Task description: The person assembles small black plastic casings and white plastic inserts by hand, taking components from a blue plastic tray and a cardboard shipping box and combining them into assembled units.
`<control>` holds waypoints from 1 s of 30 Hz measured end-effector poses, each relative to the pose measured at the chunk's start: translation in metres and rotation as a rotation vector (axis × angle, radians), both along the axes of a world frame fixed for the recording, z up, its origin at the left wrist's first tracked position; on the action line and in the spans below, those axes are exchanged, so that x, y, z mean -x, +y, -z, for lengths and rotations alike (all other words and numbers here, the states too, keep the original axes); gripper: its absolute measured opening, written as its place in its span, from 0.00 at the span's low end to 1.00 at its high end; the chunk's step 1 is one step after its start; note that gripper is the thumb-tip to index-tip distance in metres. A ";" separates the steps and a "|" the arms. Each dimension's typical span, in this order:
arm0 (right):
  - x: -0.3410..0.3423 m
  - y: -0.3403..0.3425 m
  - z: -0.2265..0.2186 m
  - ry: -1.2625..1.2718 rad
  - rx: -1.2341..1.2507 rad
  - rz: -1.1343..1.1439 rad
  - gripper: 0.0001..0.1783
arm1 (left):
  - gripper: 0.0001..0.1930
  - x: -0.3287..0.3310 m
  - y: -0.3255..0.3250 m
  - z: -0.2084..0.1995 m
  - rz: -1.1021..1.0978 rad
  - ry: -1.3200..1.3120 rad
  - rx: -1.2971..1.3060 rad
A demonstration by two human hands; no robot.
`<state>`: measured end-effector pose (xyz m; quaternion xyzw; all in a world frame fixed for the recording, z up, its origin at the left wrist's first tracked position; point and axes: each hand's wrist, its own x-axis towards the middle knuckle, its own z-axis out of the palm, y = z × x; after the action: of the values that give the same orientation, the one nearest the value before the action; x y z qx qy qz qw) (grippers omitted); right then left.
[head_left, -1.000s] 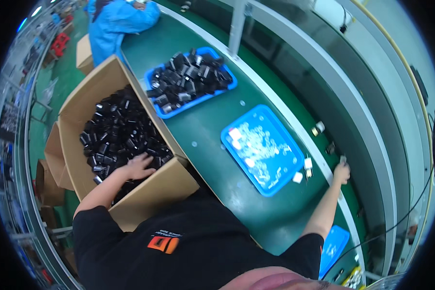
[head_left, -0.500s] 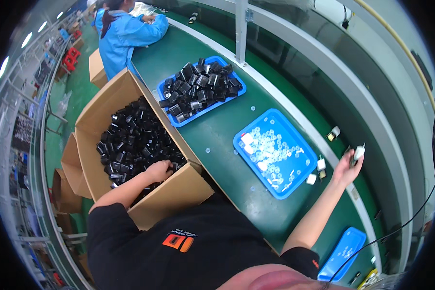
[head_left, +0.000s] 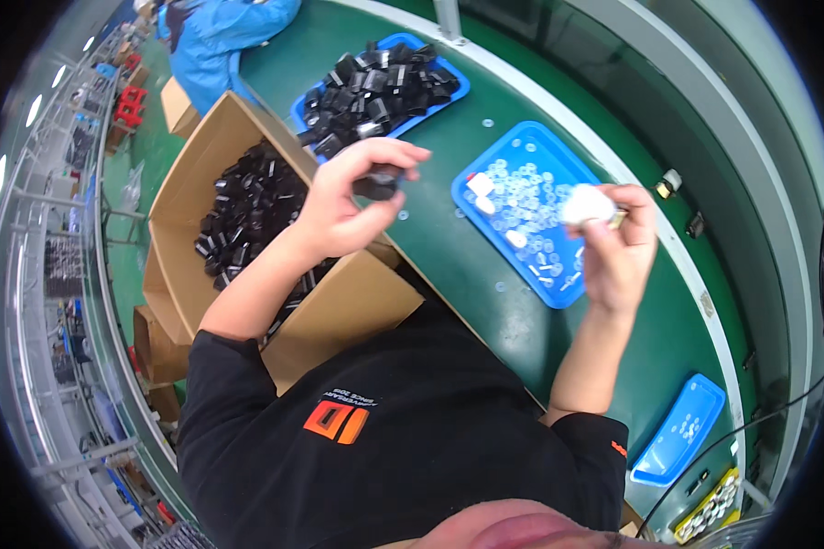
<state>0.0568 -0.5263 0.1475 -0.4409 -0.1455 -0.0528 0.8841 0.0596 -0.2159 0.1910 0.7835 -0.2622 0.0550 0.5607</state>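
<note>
My left hand [head_left: 339,206] is raised above the near edge of the cardboard box [head_left: 362,302], its fingers curled round a black plastic housing [head_left: 378,183]. Many more black housings [head_left: 247,210] fill that box. On the other side, my right hand [head_left: 621,256] pinches a white rounded part [head_left: 588,206] with a small yellowish bit behind it; the part is too bright to make out fully. It hangs over the right side of a blue tray [head_left: 558,297] of clear rings and small white pieces.
Beyond the box, another blue tray [head_left: 464,90] is heaped with black housings. A smaller blue tray [head_left: 655,468] with a few rings lies at the lower right, near a yellow tray [head_left: 731,512] and a black cable [head_left: 769,424]. A co-worker's blue sleeve [head_left: 261,20] rests at the far end.
My left hand has come up out of the box with a black housing. My right hand has moved left from the table's far rail with the white part. The view has shifted.
</note>
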 end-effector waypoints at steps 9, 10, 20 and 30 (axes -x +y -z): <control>0.019 0.003 -0.020 0.067 0.435 0.158 0.15 | 0.20 -0.044 -0.092 0.018 0.219 -0.287 -0.218; 0.018 -0.001 -0.018 0.076 0.434 0.169 0.15 | 0.20 -0.044 -0.097 0.019 0.232 -0.281 -0.217; -0.012 -0.038 -0.006 0.132 0.265 0.368 0.14 | 0.19 -0.071 -0.109 0.025 0.299 -0.165 -0.936; -0.012 -0.033 0.004 0.150 0.173 0.310 0.13 | 0.20 -0.124 -0.086 0.046 0.216 -0.378 -1.172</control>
<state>0.0685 -0.5593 0.1430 -0.5352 -0.0136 -0.1427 0.8325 0.1834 -0.3024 0.1452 0.9067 -0.4212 -0.0173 -0.0161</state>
